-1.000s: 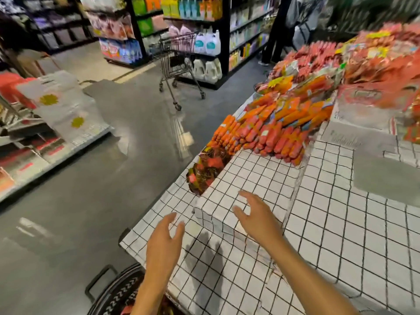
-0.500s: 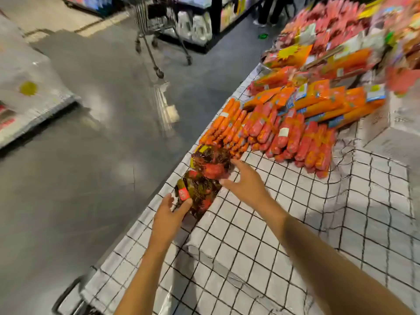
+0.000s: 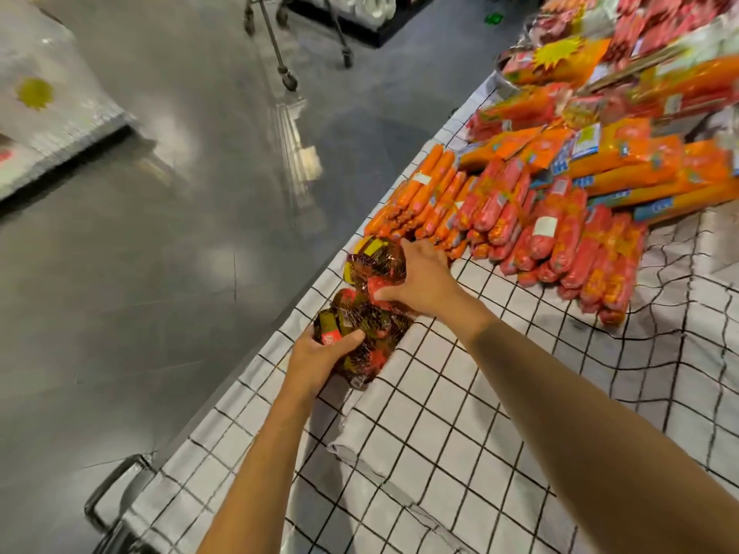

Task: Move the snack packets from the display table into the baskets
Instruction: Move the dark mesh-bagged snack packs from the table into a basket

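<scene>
Two dark mesh snack packets with red and yellow labels lie at the left edge of the display table (image 3: 460, 453), which has a white cloth with a black grid. My left hand (image 3: 320, 355) grips the near packet (image 3: 370, 333), thumb over its top. My right hand (image 3: 420, 281) grips the far packet (image 3: 376, 261), fingers round its far side and thumb on its red part. A basket handle (image 3: 112, 489) shows at the bottom left, below the table edge; the basket itself is mostly hidden.
Rows of orange and red sausage packs (image 3: 520, 217) lie just beyond my right hand, with more orange packets (image 3: 640, 153) piled behind. A shopping trolley's wheels (image 3: 290, 80) stand on the grey floor. A covered low stand (image 3: 52, 113) is at far left.
Both hands reached forward from the bare cloth to the dark mesh packets and closed round them, left on the near one, right on the far one. The camera tilted down and closer.
</scene>
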